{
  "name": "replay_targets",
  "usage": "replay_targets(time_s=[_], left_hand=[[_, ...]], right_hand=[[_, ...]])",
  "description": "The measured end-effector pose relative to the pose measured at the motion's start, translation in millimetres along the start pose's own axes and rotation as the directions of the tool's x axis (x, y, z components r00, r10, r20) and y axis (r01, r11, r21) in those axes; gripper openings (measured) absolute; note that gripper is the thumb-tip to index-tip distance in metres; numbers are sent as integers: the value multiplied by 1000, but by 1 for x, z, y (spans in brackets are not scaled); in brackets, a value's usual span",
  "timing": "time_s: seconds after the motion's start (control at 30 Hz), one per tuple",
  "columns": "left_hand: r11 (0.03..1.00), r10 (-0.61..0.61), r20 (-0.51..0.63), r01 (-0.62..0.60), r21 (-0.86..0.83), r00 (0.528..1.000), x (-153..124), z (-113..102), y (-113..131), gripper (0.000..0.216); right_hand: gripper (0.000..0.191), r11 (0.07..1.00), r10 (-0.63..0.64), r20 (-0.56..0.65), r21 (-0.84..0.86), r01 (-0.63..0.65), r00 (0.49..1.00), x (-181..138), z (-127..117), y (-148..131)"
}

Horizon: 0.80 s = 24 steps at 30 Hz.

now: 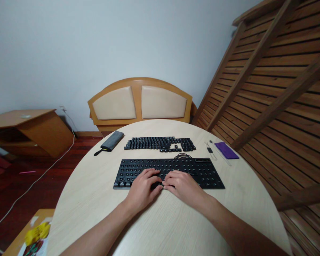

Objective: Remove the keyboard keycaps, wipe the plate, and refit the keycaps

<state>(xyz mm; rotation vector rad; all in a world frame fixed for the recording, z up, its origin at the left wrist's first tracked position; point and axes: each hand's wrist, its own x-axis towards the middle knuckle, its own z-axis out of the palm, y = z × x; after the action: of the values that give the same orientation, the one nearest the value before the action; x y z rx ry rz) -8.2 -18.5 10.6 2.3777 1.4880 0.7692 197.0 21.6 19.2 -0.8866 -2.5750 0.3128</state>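
Observation:
A black keyboard point(209, 174) lies before me, most of its key positions without caps; a few keycaps point(122, 184) sit at its lower left corner. My left hand point(145, 183) bends over the near middle edge, thumb and forefinger curled toward each other at the bottom row. Beside it, my right hand point(180, 183) has its fingers drawn together in a pinch, tips close to the left thumb. Whatever is between the fingers is hidden or too small to make out. Behind the keyboard, loose black keycaps point(149, 143) are laid out in rows.
On the round table point(202, 227) are a grey pouch point(112, 140) at left, and a wire keycap puller point(209, 150), a thin brush point(222, 153) and a purple cloth point(226, 150) at right. A coiled cable point(183, 155) lies behind the keyboard. Wooden slats point(277, 89) lean at right.

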Motion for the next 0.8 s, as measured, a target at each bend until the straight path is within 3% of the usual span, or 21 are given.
replay_targets(time_s=[0.37,0.63,0.8], left_hand=[[1000,0,24,-1,30,1000,0,-3,2,14],[998,15,18,-16,55,1000,0,-6,4,11],[998,18,15,-19,62,1000,1,-6,5,12]], right_hand=[[9,978,-37,-99,201,56,994,-4,-1,16],[14,986,160,-260,93,-140,952,8,-2,30],[14,962,236,-222,-83,-259,946,37,-11,44]])
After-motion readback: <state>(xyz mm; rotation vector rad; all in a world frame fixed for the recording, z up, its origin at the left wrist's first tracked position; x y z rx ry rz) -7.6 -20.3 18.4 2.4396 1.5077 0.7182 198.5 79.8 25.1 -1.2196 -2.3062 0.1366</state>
